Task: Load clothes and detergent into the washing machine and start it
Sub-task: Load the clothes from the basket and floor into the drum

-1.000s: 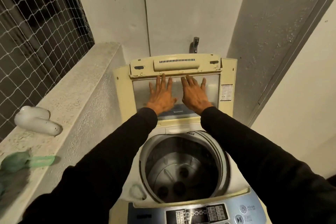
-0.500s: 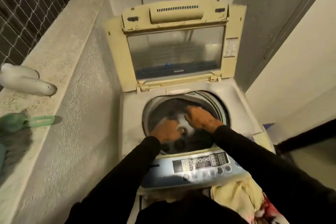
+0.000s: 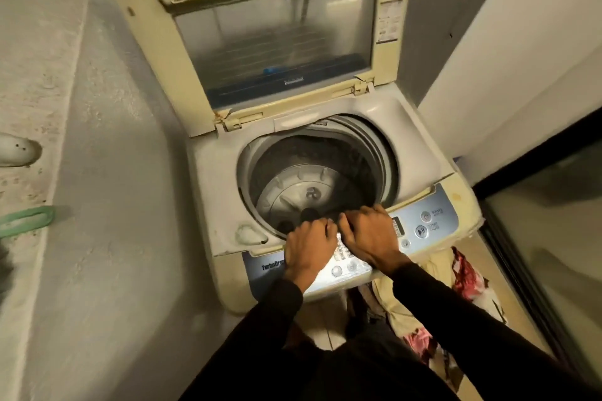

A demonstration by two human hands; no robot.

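A top-loading washing machine (image 3: 215, 192) stands in front of me with its yellowed lid (image 3: 273, 39) raised upright. Its drum (image 3: 303, 185) shows bare metal and a grey pulsator, with no clothes inside. My left hand (image 3: 308, 246) and my right hand (image 3: 371, 234) rest side by side, palms down, on the blue control panel (image 3: 433, 221) at the drum's front rim. Their fingers are curled and hold nothing. A pile of clothes (image 3: 462, 277), cream and red-patterned, lies on the floor below the panel at the right.
A concrete ledge (image 3: 35, 81) runs along the left, carrying a white object (image 3: 16, 150) and a green handled item (image 3: 27, 220). A wall closes in on the right, with a dark-framed glass door (image 3: 537, 205) beside the machine. The tiled floor at my feet is narrow.
Both hands left the raised lid, passed down over the drum opening, and now rest on the control panel. My view has tilted downward, bringing the clothes on the floor into sight.
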